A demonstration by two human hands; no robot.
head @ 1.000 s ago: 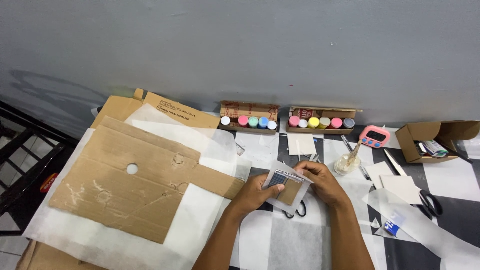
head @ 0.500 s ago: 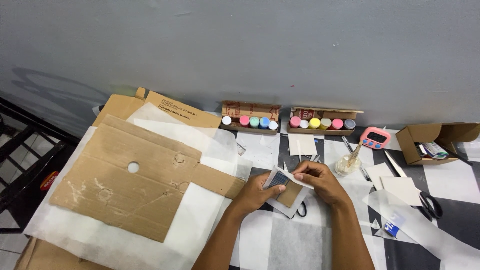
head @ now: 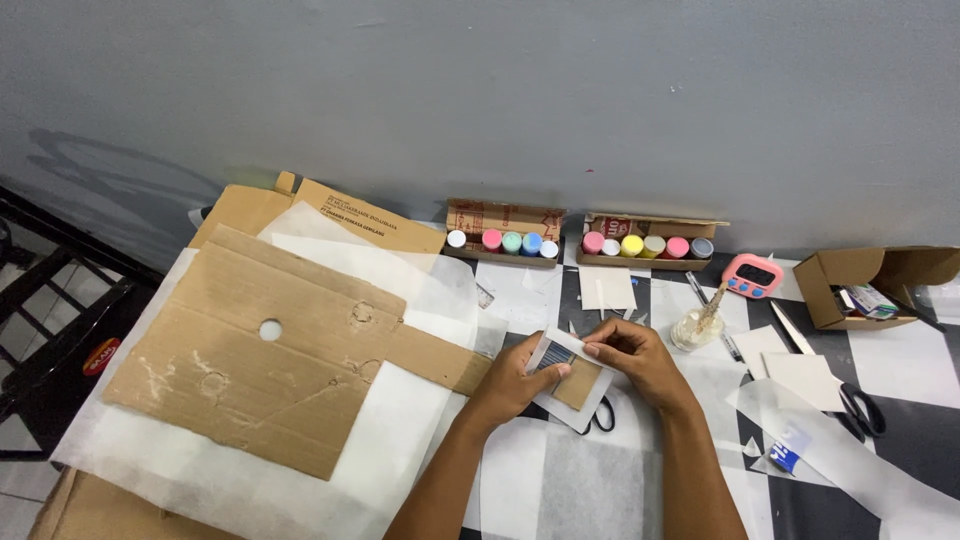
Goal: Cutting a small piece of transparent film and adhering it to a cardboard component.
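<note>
Pinching paper-wrapped card (head: 572, 379) | left hand (head: 515, 382) | right hand (head: 632, 358) | fingers closed

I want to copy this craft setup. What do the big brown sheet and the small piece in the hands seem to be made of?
Big brown sheet: corrugated cardboard, matte, with a punched hole and scuffs. Small piece: apparently thin white paper or tissue around a brown card square, held by the left hand and right hand.

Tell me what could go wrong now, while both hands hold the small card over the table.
1. The left hand and right hand pinch the small card only at its edges, so its thin paper wrap may crease or tear.
2. The glass jar with a brush stands close to the right hand; a sideways move could tip it.
3. Black scissors lie partly hidden under the card and could snag the paper or nick a finger.
</note>
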